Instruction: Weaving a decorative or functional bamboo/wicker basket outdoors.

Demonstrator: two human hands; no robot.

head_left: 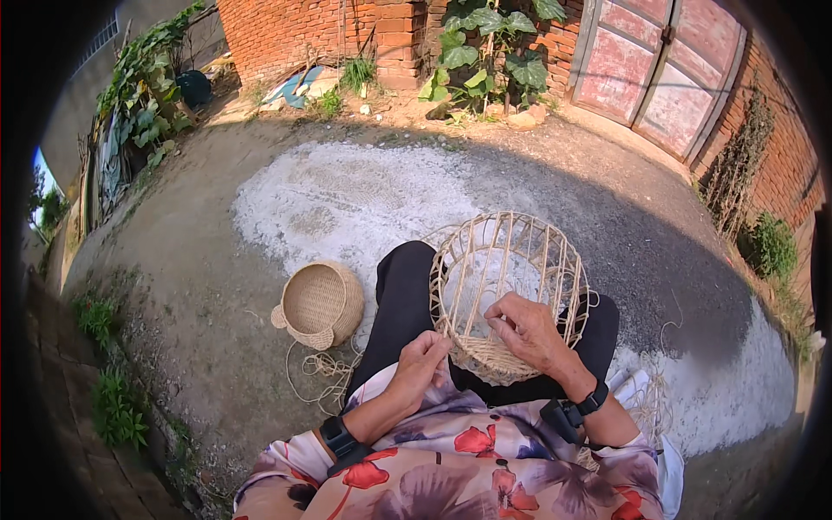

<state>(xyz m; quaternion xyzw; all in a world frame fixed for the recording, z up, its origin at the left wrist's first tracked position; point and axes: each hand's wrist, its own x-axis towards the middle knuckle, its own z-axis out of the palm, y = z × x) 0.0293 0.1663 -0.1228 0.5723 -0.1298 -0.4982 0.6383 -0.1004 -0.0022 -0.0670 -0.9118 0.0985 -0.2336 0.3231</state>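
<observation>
An openwork basket (490, 354) of pale cord wound over a ribbed frame rests on my lap between my knees. Its near side is densely woven, while the far side shows bare ribs with wide gaps. My left hand (420, 371) is closed, thumb and fingertips pinching the basket's near left edge. Over the near right part of the basket, my right hand (527, 332) is raised with thumb and forefinger drawn together. Whatever thin strand may be between those fingers is too small to make out.
On the ground to my left sits a round woven basket (351, 303) with two small ear-like tabs. Loose cord (325, 373) lies tangled beside it. More cord and white bags (633, 387) are by my right hip. Farther off stand a brick wall (295, 35), leafy plants and a metal gate (659, 65).
</observation>
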